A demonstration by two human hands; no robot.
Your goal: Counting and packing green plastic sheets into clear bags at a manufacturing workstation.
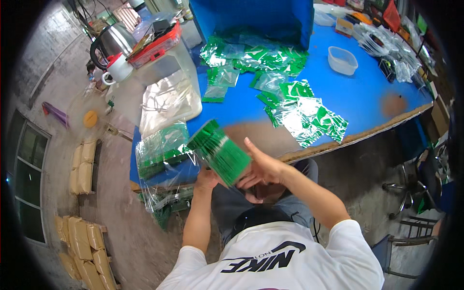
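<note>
A thick stack of green plastic packets [223, 157] is held tilted above the near edge of the blue table. My left hand [207, 178] grips its lower left side, with the fingers partly hidden behind the stack. At the lower right end my right hand [263, 168] presses curled fingers against the packets, its thumb raised apart. Left of my hands, a clear plastic bag [164, 186] hangs over the table edge, beside another pile of green packets [166, 145]. Loose green-and-clear packets [309, 116] lie scattered across the table, some spilling from a blue bin [251, 19].
A clear plastic tub [342, 61] stands at the right of the table [357, 101]. Clear bags [169, 99] lie at the left, near a steel kettle [116, 41] and a white mug [117, 68]. Brown sacks [84, 241] are stacked on the floor; a chair [408, 193] stands right.
</note>
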